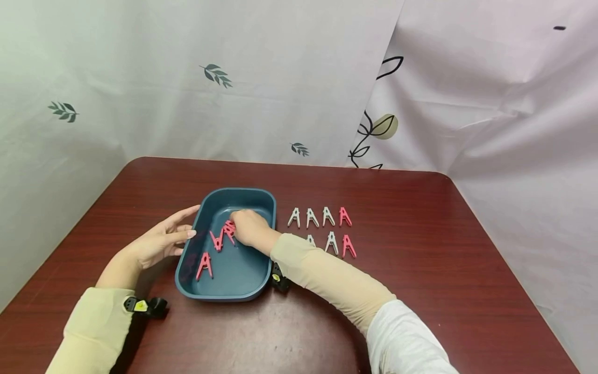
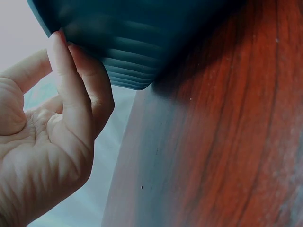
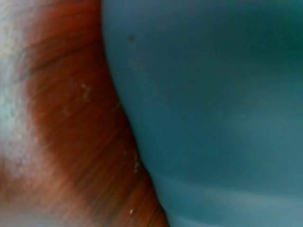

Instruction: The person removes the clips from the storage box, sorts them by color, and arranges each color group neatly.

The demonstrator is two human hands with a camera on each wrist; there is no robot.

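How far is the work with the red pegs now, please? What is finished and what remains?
Looks done: two red pegs lie in the teal tray, one near its front and one at its middle. In hand: the right hand holds a third red peg inside the tray while the left hand steadies its wall. Left: two red pegs on the table beside the white pegs.

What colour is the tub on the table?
Dark teal blue tub, clearest in the head view.
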